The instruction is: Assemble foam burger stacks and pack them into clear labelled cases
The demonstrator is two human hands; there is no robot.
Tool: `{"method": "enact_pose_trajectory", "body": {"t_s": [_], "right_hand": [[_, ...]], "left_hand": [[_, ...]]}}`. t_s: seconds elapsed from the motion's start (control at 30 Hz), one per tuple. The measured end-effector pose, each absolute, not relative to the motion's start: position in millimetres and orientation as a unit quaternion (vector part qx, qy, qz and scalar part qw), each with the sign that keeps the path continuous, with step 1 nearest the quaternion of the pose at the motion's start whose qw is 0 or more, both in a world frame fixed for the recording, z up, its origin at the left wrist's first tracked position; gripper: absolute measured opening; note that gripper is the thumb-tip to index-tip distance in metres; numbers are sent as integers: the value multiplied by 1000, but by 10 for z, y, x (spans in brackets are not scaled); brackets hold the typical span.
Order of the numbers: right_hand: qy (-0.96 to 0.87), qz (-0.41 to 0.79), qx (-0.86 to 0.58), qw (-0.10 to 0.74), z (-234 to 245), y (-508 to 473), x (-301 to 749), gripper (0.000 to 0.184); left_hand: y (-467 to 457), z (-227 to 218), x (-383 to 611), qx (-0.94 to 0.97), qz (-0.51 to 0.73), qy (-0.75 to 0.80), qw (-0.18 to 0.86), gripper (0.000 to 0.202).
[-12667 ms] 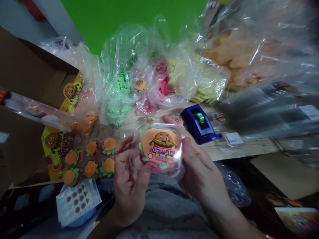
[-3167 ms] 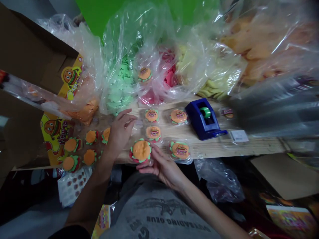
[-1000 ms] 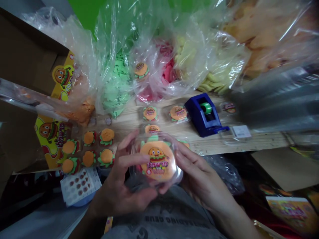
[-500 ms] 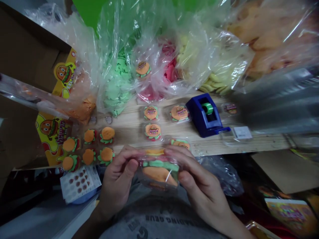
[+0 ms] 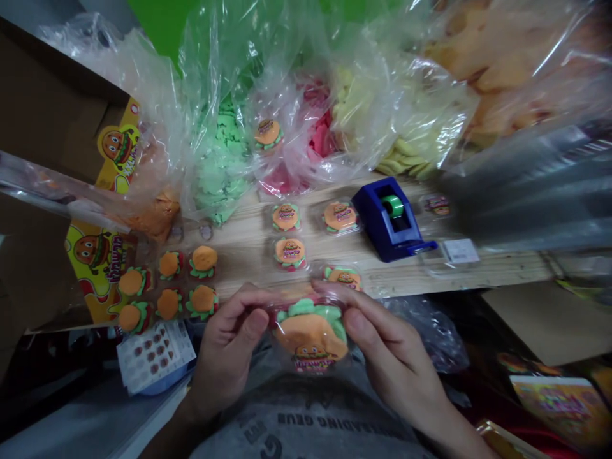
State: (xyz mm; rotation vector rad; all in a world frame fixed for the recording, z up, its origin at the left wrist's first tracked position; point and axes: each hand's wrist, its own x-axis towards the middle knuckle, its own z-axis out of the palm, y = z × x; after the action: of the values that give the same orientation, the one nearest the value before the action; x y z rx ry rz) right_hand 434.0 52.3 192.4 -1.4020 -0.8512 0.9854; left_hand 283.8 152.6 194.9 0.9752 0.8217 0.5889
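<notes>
Between my two hands is a clear plastic package with a burger-shaped candy (image 5: 310, 338) inside, in orange, green and red layers. A burger sticker shows on its lower face. My left hand (image 5: 234, 344) grips its left edge, thumb on the near side. On the right edge, my right hand (image 5: 377, 344) holds it the same way. Just beyond my fingers another packed burger (image 5: 343, 276) lies on the wooden table (image 5: 248, 255). Two stickered burger packs, a farther one (image 5: 285, 217) and a nearer one (image 5: 289, 252), lie behind my hands.
A blue tape dispenser (image 5: 389, 220) stands right of centre. Bags of green pieces (image 5: 220, 159), red pieces (image 5: 319, 121) and yellow pieces (image 5: 406, 153) line the back. Several unstickered burgers (image 5: 203, 261) sit at left beside a cardboard box (image 5: 57, 89). A sticker sheet (image 5: 155, 354) lies lower left.
The packed burger has tilted in my hands, so its stickered orange face now shows more fully. Both hands still hold its edges. The whole view has shifted slightly.
</notes>
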Motion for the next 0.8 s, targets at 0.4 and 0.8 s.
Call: {"method": "enact_pose_trajectory", "body": {"t_s": [0.4, 0.8], "right_hand": [[-397, 422, -639, 506, 1674, 375, 4370, 25], [-296, 577, -579, 494, 1232, 137, 4112, 20]], "left_hand": [[1665, 1587, 2706, 516, 114, 404, 746, 23], [1890, 1539, 2691, 630, -84, 287, 716, 20]]}}
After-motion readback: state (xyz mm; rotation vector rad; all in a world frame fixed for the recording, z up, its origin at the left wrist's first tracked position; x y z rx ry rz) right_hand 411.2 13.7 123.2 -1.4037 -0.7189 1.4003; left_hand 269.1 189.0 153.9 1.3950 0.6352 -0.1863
